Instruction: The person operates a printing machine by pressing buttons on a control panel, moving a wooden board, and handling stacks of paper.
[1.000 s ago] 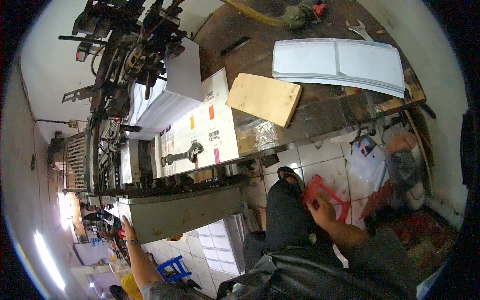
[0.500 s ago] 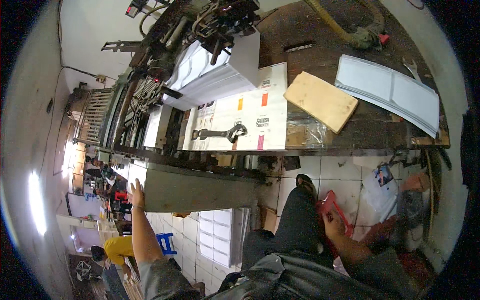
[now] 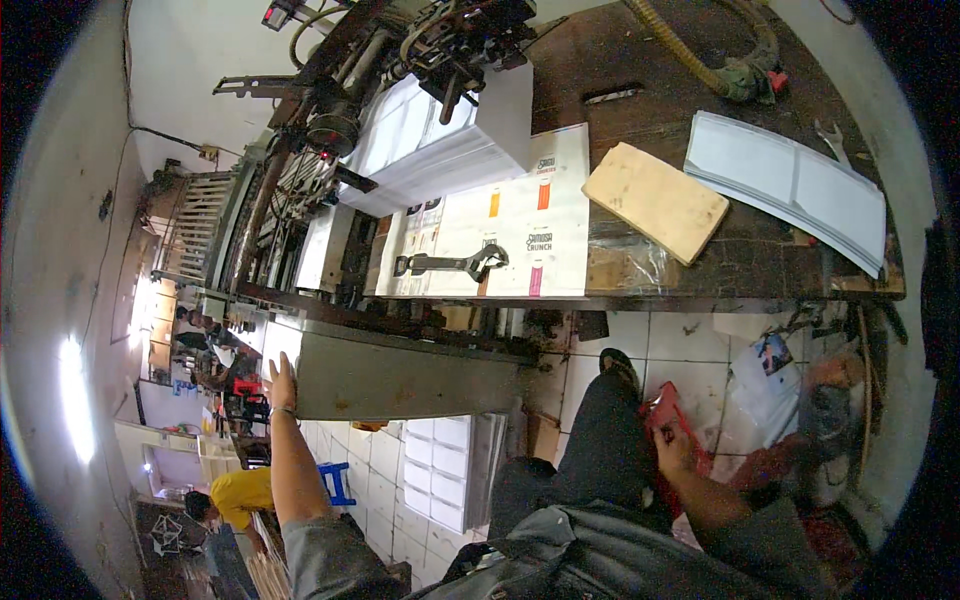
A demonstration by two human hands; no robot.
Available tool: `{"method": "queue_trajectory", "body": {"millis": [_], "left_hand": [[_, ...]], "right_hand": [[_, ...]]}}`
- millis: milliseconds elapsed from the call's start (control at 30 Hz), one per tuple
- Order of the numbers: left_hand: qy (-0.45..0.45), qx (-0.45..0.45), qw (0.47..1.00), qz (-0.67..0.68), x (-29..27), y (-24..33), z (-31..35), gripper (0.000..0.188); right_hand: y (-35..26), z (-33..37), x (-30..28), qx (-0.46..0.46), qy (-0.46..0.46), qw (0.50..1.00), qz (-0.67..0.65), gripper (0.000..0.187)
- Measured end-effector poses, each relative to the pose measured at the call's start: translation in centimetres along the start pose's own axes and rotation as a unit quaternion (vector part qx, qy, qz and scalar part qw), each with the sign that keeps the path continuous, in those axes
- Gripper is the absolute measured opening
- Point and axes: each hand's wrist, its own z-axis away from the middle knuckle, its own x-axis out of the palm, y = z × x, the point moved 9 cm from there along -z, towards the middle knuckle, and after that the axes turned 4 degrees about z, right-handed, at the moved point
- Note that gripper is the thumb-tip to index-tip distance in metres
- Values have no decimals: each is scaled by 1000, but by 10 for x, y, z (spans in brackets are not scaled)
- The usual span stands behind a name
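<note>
My left hand (image 3: 283, 383) is held out at the left with its fingers apart. It lies against the edge of a long grey-green panel (image 3: 400, 375), beside a white sheet (image 3: 281, 338). Low on the right, my right hand (image 3: 677, 450) has its fingers curled at a red plastic object (image 3: 664, 402); its exact shape is unclear. An adjustable wrench (image 3: 455, 262) rests on a printed sheet (image 3: 555, 215) on the dark wooden table. Behind that sheet, a tall stack of white paper (image 3: 440, 150) stands under the machine head (image 3: 455, 45).
A tan block (image 3: 655, 202) and white sheets (image 3: 790, 180) lie on the dark table (image 3: 640, 110), near a ribbed yellow hose (image 3: 690, 50) and a spanner (image 3: 832, 142). Below are stacked white sheets (image 3: 438, 470) and a blue stool (image 3: 337, 484). A person in yellow (image 3: 240, 497) bends over at lower left.
The whole view has shifted slightly, so the table and machine appear a little farther right. Both hands keep about the same places against the panel and the red object.
</note>
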Motion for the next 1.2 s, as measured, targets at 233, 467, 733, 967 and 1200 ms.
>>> {"method": "queue_trajectory", "body": {"millis": [233,467,733,967,1200], "left_hand": [[-2,17,999,-33,6,-6,-8,96],[-5,-5,1000,19,2,29,15,95],[-23,58,987,-149,14,59,8,60],[-8,104,991,89,2,-46,-46,71],[21,144,978,-152,11,-39,-57,74]], "right_hand": [[-40,20,-29,51,-30,997,43,55],[-12,9,-11,27,-12,997,73,64],[-14,7,-14,-38,99,993,61,49],[-41,24,-30,-87,111,981,134,41],[-49,25,-39,-49,96,989,105,39]]}}
